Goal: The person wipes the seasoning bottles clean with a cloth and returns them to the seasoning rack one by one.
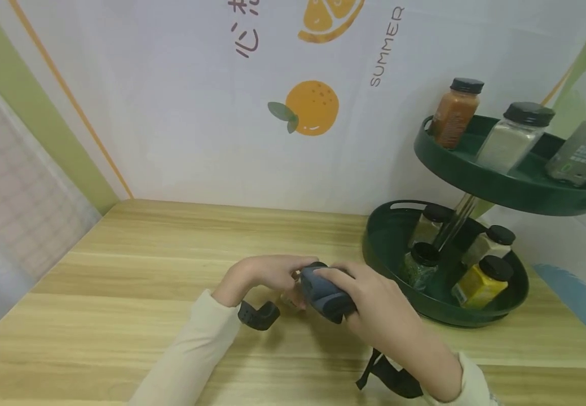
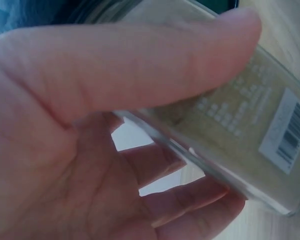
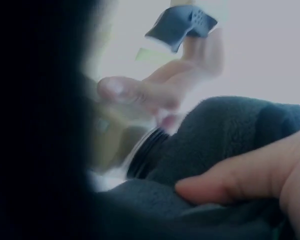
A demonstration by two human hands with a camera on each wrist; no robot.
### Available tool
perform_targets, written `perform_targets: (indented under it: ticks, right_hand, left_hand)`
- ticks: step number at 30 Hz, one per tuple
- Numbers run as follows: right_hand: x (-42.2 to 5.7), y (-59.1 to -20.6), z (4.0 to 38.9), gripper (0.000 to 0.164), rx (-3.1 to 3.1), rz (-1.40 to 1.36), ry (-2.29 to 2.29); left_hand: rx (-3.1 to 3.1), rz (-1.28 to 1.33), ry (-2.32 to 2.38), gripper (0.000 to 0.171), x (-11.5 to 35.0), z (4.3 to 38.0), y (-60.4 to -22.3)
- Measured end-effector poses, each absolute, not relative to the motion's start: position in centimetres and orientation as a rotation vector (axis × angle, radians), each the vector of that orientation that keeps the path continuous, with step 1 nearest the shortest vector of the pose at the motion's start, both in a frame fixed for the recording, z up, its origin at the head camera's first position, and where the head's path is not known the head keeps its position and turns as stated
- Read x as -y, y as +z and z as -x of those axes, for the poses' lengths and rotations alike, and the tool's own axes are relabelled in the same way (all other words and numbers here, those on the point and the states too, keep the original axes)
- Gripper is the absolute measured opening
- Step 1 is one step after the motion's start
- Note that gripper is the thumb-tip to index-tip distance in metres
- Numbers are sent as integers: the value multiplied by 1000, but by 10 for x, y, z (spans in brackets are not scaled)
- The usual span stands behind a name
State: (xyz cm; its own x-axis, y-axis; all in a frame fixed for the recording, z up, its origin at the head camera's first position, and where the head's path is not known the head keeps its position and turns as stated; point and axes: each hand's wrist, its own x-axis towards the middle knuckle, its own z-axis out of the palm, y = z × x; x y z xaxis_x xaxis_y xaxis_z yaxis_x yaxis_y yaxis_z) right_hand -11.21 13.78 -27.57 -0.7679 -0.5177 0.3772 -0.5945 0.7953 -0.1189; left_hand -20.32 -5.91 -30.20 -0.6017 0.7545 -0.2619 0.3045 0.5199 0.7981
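My left hand point(image 1: 269, 273) grips a clear square jar point(image 2: 225, 125) of pale tan powder, thumb across its printed face near a barcode label. A dark blue-grey cloth point(image 1: 325, 296) is bunched in my right hand point(image 1: 381, 301). In the right wrist view the cloth lies against the black lid point(image 3: 146, 152) of the jar, with my right thumb pressing on the fabric. Most of the jar is hidden behind my hands in the head view, where both hands meet low over the wooden table point(image 1: 135, 265).
At the right stands a dark green two-tier round rack point(image 1: 513, 194). Its upper tier bears an orange-red spice jar point(image 1: 455, 118) and others with black lids; several more jars, one yellow point(image 1: 480, 285), stand below. A printed white curtain point(image 1: 196, 124) hangs behind the table.
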Motion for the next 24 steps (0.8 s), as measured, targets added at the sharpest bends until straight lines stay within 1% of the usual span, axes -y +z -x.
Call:
perform_targets:
  ticks: [4, 6, 8, 10, 15, 18, 20, 24]
  right_hand:
    - [-145, -282, 125, 55, 2628, -749, 386]
    - [-148, -284, 130, 54, 2632, -720, 399]
    - [-149, -285, 131, 56, 2641, -710, 389]
    - [-147, -284, 129, 56, 2637, -734, 367]
    - [-137, -279, 116, 57, 2582, -877, 292]
    - [-135, -278, 112, 60, 2576, -911, 287]
    - [-135, -278, 113, 58, 2584, -884, 311]
    - [-142, -282, 122, 55, 2623, -781, 381]
  left_hand:
    - [-2210, -853, 944, 66, 58, 203, -301]
    - [-2226, -846, 937, 76, 58, 203, -302]
    - [-2236, -843, 931, 79, 58, 203, -302]
    - [-2232, -828, 939, 77, 58, 202, -302]
    - [-2214, -866, 941, 56, 59, 202, -300]
    - [-2206, -901, 936, 50, 59, 202, -300]
    - [-2210, -900, 935, 50, 59, 202, -300]
    - [-2220, -857, 930, 63, 58, 202, -301]
